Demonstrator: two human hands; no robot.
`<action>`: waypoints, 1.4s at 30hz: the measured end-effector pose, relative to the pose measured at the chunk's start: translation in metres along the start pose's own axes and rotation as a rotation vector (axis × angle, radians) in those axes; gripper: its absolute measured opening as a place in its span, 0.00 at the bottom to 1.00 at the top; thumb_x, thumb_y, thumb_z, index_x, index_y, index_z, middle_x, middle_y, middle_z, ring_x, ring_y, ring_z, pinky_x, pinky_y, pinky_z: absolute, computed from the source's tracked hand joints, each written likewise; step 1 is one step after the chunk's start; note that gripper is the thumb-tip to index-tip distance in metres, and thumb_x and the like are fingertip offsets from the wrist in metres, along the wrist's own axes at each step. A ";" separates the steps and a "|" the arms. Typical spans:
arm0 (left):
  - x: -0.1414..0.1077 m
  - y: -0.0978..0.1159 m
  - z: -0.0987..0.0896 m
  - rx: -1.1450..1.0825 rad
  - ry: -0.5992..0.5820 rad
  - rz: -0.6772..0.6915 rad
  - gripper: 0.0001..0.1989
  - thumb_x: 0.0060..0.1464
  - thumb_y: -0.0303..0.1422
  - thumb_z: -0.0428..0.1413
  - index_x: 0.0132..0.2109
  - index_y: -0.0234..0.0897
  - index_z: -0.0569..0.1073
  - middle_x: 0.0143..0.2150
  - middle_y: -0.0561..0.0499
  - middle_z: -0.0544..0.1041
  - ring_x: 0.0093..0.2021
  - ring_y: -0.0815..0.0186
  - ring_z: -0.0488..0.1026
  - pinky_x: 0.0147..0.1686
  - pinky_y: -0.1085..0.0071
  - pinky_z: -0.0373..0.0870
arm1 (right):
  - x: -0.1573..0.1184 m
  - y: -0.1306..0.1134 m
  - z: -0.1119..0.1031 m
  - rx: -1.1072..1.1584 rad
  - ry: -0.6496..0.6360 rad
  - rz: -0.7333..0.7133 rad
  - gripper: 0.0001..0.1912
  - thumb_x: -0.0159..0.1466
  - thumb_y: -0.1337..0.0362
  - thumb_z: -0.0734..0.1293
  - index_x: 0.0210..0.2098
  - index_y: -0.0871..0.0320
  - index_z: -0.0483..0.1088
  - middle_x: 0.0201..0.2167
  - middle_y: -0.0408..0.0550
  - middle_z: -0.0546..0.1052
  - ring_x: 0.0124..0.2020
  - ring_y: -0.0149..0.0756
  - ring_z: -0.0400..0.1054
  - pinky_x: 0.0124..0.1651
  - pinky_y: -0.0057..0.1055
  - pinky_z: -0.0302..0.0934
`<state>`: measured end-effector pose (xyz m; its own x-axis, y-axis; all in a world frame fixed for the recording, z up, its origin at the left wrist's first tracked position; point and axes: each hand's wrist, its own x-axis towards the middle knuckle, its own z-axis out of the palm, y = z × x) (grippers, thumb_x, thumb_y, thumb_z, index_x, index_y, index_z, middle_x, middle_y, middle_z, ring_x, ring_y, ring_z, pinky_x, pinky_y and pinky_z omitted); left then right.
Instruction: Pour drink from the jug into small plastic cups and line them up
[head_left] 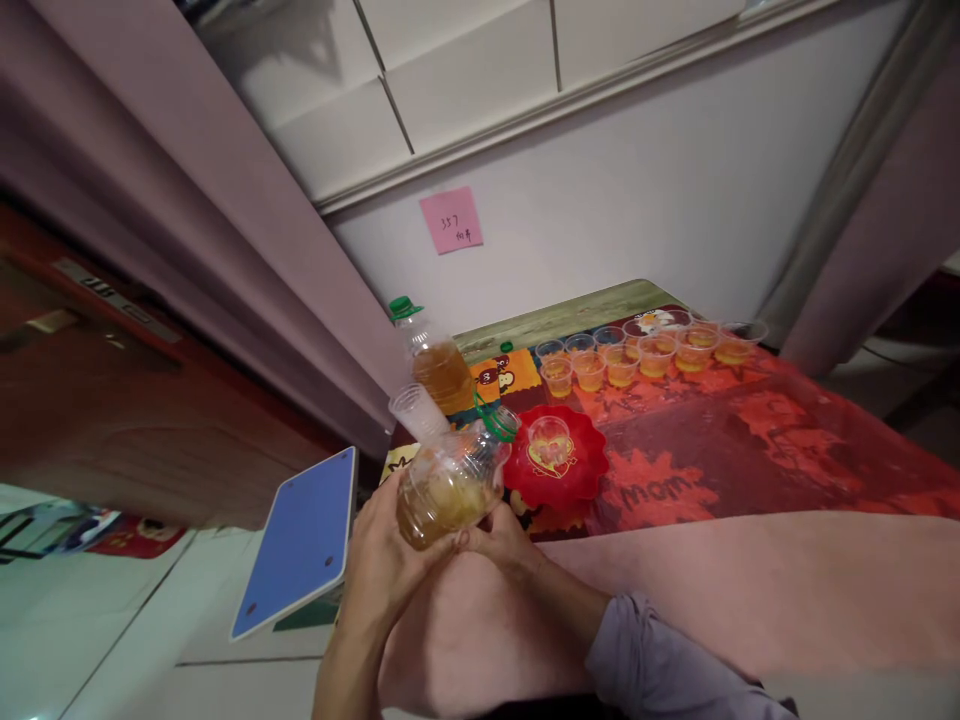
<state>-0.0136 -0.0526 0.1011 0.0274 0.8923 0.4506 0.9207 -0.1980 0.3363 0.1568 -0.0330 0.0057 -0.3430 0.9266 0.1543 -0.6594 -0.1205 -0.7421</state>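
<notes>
My left hand (379, 570) and my right hand (504, 540) both grip a clear plastic bottle (450, 485) of amber liquid, tilted with its open green-ringed neck (496, 420) pointing right toward a red scalloped plate (592, 470). A small clear cup (550, 440) sits on that plate. A stack of empty clear cups (418, 410) pokes up just behind the bottle; which hand holds it I cannot tell. A second bottle (435, 365) with a green cap stands upright on the table behind.
Two rows of several small cups (645, 355) with amber liquid stand at the table's far edge on a red patterned cloth (750, 440). A pink sticky note (451, 220) is on the wall. A blue tablet-like board (300, 540) leans at left. A pink cloth (750, 590) covers the near side.
</notes>
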 end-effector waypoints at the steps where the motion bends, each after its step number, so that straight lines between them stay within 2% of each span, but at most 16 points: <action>1: 0.001 -0.001 0.001 0.013 -0.002 0.017 0.55 0.39 0.66 0.72 0.69 0.42 0.73 0.63 0.38 0.83 0.61 0.38 0.81 0.60 0.42 0.79 | 0.001 0.001 0.001 0.023 0.005 0.001 0.41 0.51 0.39 0.85 0.57 0.52 0.78 0.52 0.51 0.85 0.58 0.54 0.79 0.67 0.51 0.71; 6: 0.009 -0.003 0.004 0.050 -0.047 0.070 0.57 0.40 0.63 0.73 0.72 0.42 0.70 0.67 0.35 0.80 0.64 0.34 0.79 0.61 0.39 0.77 | -0.001 0.003 0.005 0.145 0.090 0.063 0.46 0.47 0.39 0.87 0.59 0.49 0.76 0.55 0.51 0.84 0.58 0.55 0.79 0.67 0.58 0.70; 13: 0.021 0.015 0.001 0.073 -0.108 0.138 0.55 0.43 0.58 0.74 0.74 0.45 0.67 0.67 0.36 0.80 0.64 0.35 0.78 0.61 0.40 0.75 | -0.007 0.004 0.007 0.289 0.152 0.169 0.44 0.46 0.41 0.88 0.57 0.47 0.75 0.58 0.54 0.83 0.62 0.59 0.78 0.62 0.61 0.74; 19: 0.029 0.020 0.003 0.083 -0.123 0.143 0.54 0.45 0.59 0.73 0.73 0.42 0.68 0.67 0.34 0.79 0.63 0.34 0.78 0.61 0.39 0.74 | -0.008 0.002 0.008 0.334 0.164 0.165 0.44 0.49 0.44 0.87 0.60 0.47 0.73 0.62 0.53 0.82 0.65 0.59 0.76 0.64 0.61 0.74; 22: 0.033 0.026 0.002 0.092 -0.143 0.145 0.50 0.45 0.58 0.72 0.70 0.41 0.70 0.63 0.36 0.81 0.61 0.35 0.79 0.59 0.42 0.75 | -0.008 0.002 0.008 0.350 0.156 0.150 0.42 0.51 0.44 0.87 0.60 0.46 0.73 0.62 0.51 0.83 0.65 0.59 0.77 0.65 0.62 0.74; 27: 0.037 0.038 -0.002 0.147 -0.183 0.138 0.45 0.48 0.53 0.71 0.69 0.42 0.70 0.59 0.39 0.83 0.58 0.38 0.80 0.56 0.46 0.76 | -0.007 0.008 0.004 0.336 0.149 0.151 0.38 0.54 0.42 0.85 0.59 0.46 0.74 0.60 0.50 0.84 0.63 0.57 0.79 0.64 0.59 0.74; 33: 0.037 0.043 -0.001 0.162 -0.158 0.140 0.44 0.44 0.52 0.73 0.65 0.42 0.72 0.58 0.38 0.82 0.55 0.38 0.80 0.53 0.46 0.76 | -0.006 0.014 0.003 0.342 0.142 0.159 0.40 0.54 0.42 0.85 0.59 0.47 0.73 0.59 0.53 0.83 0.60 0.54 0.80 0.59 0.54 0.77; 39: 0.038 0.044 -0.002 0.166 -0.182 0.110 0.48 0.42 0.51 0.74 0.68 0.41 0.71 0.56 0.37 0.83 0.55 0.37 0.80 0.53 0.46 0.75 | -0.007 0.014 0.004 0.351 0.124 0.156 0.37 0.56 0.40 0.83 0.57 0.46 0.74 0.59 0.52 0.83 0.60 0.52 0.79 0.59 0.52 0.78; 42: 0.038 0.043 -0.003 0.179 -0.192 0.092 0.51 0.40 0.52 0.75 0.69 0.40 0.71 0.56 0.36 0.83 0.55 0.36 0.79 0.53 0.46 0.74 | -0.007 0.013 0.005 0.368 0.124 0.162 0.36 0.55 0.41 0.84 0.56 0.48 0.75 0.56 0.51 0.84 0.56 0.50 0.81 0.58 0.51 0.78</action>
<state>0.0256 -0.0281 0.1353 0.1713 0.9379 0.3016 0.9646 -0.2219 0.1423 0.1474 -0.0431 -0.0017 -0.3935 0.9184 -0.0410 -0.8064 -0.3663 -0.4642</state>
